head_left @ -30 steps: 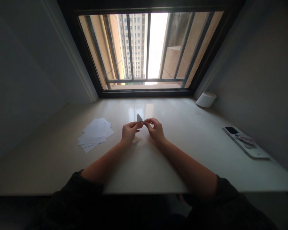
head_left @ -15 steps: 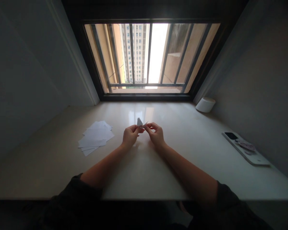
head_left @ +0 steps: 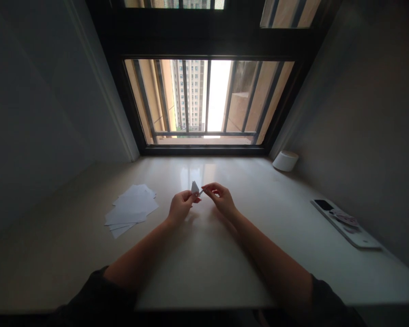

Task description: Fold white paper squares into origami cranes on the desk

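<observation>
A small folded paper point(head_left: 195, 187) is held in the air between the two hands. It is white, creased into a sharp triangular peak that leans slightly left, with faint grey shading along its folds. A thin, narrow point runs out from its lower right side toward the right hand point(head_left: 221, 200), which sits just beside it; whether they touch is too small to tell. The lower part of the paper is pinched by the left hand point(head_left: 181, 206).
</observation>
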A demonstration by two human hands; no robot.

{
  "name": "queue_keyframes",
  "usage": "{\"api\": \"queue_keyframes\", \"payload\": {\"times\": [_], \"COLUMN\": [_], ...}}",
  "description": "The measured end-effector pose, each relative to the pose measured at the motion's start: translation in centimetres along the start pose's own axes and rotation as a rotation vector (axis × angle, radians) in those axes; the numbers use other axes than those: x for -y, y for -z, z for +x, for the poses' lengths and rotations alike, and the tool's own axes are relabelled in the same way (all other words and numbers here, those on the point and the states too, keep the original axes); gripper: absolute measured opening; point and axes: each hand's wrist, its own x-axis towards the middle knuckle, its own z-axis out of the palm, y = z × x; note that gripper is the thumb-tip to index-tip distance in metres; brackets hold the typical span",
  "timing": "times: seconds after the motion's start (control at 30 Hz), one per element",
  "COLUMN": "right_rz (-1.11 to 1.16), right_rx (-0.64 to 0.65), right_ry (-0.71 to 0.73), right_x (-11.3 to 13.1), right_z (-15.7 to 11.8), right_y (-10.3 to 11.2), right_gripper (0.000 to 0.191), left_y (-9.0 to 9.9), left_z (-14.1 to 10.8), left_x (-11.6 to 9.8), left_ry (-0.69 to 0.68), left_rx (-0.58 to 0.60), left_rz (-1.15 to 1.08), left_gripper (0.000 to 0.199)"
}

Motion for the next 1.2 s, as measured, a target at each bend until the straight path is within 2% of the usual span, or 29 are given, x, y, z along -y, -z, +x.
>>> {"api": "queue_keyframes", "payload": {"times": [0.23,0.57,0.9,1.2], "right_rz": [0.222,0.342,0.302,0.056], "right_rx": [0.045,0.121,0.091,0.155], "right_ry": [-0.109,-0.189,-0.17,0.002], "right_x": [-0.3,-0.3,0.5,-0.3], "right_z": [0.1,0.1,0.0,0.3], "right_y": [-0.1,0.5,0.5,1.1], "right_gripper": [0.022,0.026,0.025,0.014], "left_y": [0.2,0.5,0.5,0.4], "left_z": [0.3,0.8,0.9,0.9], "left_x": [0.0,0.2,0.0,0.0], "left_ry": [0.036,0.191,0.225,0.217], "left_rx": [0.116,0.155,0.148,0.196], "left_rz": [-0.149,-0.215,-0.221,-0.195], "left_gripper": [0.043,0.044,0.043,0.04]}}
